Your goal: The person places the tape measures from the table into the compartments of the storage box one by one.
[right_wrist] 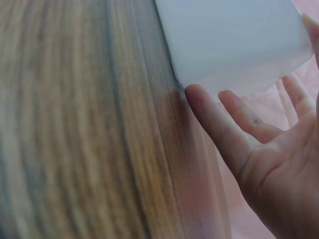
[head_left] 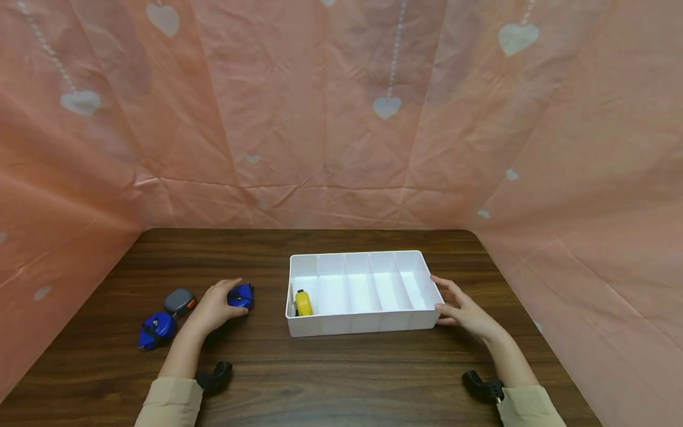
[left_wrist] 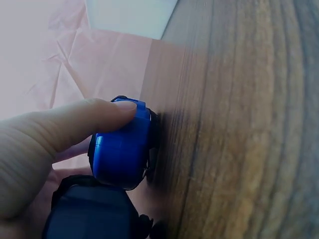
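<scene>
My left hand [head_left: 216, 305] pinches a blue tape measure [head_left: 241, 296] with black trim, just above or on the wooden table left of a white box. In the left wrist view the thumb presses on the top of the blue case [left_wrist: 122, 154]. My right hand [head_left: 466, 311] touches the right end of the white divided box [head_left: 363, 323] with spread, fairly straight fingers. The right wrist view shows the fingertips [right_wrist: 197, 94] against the box's end wall [right_wrist: 234, 40]. A yellow tape measure [head_left: 303, 303] sits in the box's leftmost compartment.
Left of my left forearm lie another blue tape measure [head_left: 158, 330] and a grey one [head_left: 179, 301] with an orange button. A pink curtain [head_left: 320, 118] with white hearts hangs behind and beside the wooden table [head_left: 331, 373]. Black wrist devices [head_left: 215, 377] sit at both cuffs.
</scene>
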The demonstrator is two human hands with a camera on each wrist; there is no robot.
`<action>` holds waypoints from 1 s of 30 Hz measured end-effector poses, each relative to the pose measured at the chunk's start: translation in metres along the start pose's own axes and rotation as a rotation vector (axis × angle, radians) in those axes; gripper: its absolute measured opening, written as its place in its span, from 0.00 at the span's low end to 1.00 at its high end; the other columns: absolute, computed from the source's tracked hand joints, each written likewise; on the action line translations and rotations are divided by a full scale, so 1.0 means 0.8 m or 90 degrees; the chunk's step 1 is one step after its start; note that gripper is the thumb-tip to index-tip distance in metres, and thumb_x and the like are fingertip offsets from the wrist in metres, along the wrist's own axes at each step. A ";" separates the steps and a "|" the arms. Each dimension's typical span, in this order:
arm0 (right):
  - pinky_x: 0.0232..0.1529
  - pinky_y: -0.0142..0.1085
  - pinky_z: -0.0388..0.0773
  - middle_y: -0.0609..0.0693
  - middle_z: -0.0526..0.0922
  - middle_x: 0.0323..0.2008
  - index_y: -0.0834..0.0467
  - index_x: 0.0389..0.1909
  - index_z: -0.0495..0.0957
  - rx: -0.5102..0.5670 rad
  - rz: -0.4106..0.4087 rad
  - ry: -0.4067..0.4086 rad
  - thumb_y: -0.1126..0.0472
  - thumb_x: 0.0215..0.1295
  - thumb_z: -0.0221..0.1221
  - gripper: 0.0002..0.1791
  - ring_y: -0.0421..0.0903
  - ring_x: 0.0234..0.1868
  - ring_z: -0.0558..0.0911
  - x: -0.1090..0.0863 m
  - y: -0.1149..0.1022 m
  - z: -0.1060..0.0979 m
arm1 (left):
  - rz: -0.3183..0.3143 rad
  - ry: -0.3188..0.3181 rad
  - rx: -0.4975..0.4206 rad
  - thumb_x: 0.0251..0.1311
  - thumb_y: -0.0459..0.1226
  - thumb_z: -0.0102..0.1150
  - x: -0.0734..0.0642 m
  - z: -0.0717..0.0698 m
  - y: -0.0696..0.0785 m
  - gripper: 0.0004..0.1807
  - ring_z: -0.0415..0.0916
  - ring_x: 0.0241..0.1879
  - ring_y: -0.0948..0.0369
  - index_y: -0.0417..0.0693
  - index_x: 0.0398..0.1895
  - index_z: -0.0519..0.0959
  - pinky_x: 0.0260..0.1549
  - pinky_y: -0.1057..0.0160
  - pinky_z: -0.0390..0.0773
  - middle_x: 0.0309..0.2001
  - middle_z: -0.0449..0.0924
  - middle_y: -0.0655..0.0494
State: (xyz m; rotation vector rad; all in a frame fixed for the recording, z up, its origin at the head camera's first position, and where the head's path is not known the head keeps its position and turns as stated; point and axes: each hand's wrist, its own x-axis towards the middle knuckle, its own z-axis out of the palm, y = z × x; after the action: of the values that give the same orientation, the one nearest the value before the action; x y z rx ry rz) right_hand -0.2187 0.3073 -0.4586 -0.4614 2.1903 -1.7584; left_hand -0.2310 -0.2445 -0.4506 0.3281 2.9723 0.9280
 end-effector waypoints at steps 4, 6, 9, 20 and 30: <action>0.46 0.51 0.77 0.77 0.49 0.66 0.62 0.73 0.44 -0.002 -0.004 0.001 0.64 0.72 0.52 0.36 0.62 0.57 0.70 0.001 0.000 -0.001 | -0.003 -0.004 0.010 0.50 0.37 0.71 0.001 -0.001 0.001 0.39 0.60 0.59 0.31 0.29 0.64 0.66 0.54 0.35 0.61 0.60 0.65 0.26; 0.46 0.51 0.77 0.76 0.49 0.66 0.61 0.73 0.44 -0.003 -0.002 0.003 0.63 0.72 0.52 0.36 0.62 0.57 0.70 0.001 0.001 -0.001 | -0.008 -0.008 0.014 0.50 0.37 0.70 0.001 -0.002 0.001 0.39 0.61 0.59 0.31 0.29 0.64 0.66 0.54 0.35 0.62 0.60 0.65 0.26; 0.46 0.51 0.77 0.76 0.49 0.66 0.61 0.73 0.44 -0.004 0.000 0.003 0.64 0.72 0.52 0.36 0.61 0.56 0.70 0.002 0.001 -0.001 | -0.018 -0.016 0.016 0.51 0.37 0.70 0.001 -0.002 0.002 0.38 0.62 0.58 0.31 0.29 0.63 0.67 0.53 0.36 0.63 0.59 0.66 0.26; 0.46 0.52 0.77 0.77 0.50 0.65 0.61 0.73 0.44 -0.004 -0.009 -0.001 0.64 0.72 0.52 0.36 0.57 0.56 0.72 0.001 0.000 0.000 | -0.013 0.000 0.009 0.50 0.38 0.72 -0.002 0.000 -0.002 0.37 0.64 0.57 0.33 0.30 0.62 0.69 0.53 0.37 0.64 0.58 0.69 0.29; 0.46 0.50 0.77 0.75 0.50 0.66 0.60 0.74 0.45 -0.005 0.006 0.007 0.62 0.71 0.53 0.36 0.63 0.57 0.69 0.003 0.002 0.000 | 0.002 0.019 0.001 0.49 0.40 0.72 -0.002 -0.002 -0.002 0.37 0.66 0.56 0.34 0.29 0.60 0.71 0.52 0.38 0.66 0.56 0.71 0.30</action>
State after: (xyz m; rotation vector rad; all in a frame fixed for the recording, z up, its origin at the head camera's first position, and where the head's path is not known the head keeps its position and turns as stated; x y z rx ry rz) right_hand -0.2211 0.3062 -0.4602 -0.4432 2.2027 -1.7522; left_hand -0.2301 -0.2473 -0.4505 0.3219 2.9999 0.9403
